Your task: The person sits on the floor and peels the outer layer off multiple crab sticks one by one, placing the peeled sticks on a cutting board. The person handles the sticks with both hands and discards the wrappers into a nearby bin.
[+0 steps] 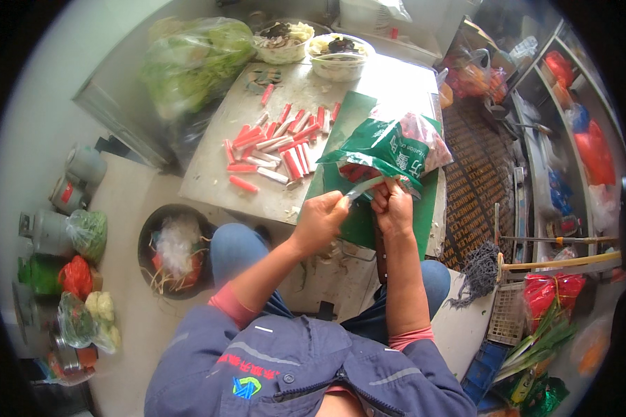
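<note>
Between my two hands stretches a whitish, translucent strip [366, 187], most likely a crab stick's plastic wrapper. My left hand [321, 221] grips its lower left end in a closed fist. At its upper right end the fingers of my right hand [394, 206] pinch it, just below the mouth of a green and clear plastic bag [381, 138] of red-and-white crab sticks. The bag lies on a green cutting board [354, 224]. Left of the board, many loose red-and-white crab sticks [276, 143] are heaped on the white table [208, 180].
Two bowls of sliced food [284, 44] [339, 57] stand at the table's back edge. A bag of leafy greens [193, 62] is at the back left. On the floor are a black waste bin [148, 250] and, at the right, a mop [477, 268].
</note>
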Available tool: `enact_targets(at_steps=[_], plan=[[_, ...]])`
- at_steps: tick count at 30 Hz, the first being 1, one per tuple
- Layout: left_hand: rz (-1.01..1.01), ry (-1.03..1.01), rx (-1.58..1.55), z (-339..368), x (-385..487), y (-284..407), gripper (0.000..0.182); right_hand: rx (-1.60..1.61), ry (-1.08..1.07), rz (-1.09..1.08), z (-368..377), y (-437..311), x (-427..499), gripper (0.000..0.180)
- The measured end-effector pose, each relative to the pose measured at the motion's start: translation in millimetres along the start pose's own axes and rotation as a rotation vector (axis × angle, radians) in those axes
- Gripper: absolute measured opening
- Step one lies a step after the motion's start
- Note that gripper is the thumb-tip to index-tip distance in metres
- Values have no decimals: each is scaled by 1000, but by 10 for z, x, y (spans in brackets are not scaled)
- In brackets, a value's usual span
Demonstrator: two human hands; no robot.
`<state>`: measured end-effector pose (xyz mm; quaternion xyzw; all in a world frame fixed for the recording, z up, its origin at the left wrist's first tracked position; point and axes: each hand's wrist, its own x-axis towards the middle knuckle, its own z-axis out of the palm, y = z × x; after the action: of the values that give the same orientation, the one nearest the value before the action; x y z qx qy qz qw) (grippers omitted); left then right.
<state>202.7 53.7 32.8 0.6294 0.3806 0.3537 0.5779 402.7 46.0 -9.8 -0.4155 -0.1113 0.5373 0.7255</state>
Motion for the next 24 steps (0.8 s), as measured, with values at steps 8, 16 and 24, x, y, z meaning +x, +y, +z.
enact_targets(at_steps=[8, 16, 24], plan=[[291, 301, -77, -867, -138, -108, 18, -244, 8, -87, 183, -33, -148, 19], [172, 318, 591, -1682, 345, -447, 27, -539, -57, -271, 370, 61, -345, 46], [392, -69, 1415, -1551, 742, -669, 12, -512, -199, -431, 296, 153, -248, 35]])
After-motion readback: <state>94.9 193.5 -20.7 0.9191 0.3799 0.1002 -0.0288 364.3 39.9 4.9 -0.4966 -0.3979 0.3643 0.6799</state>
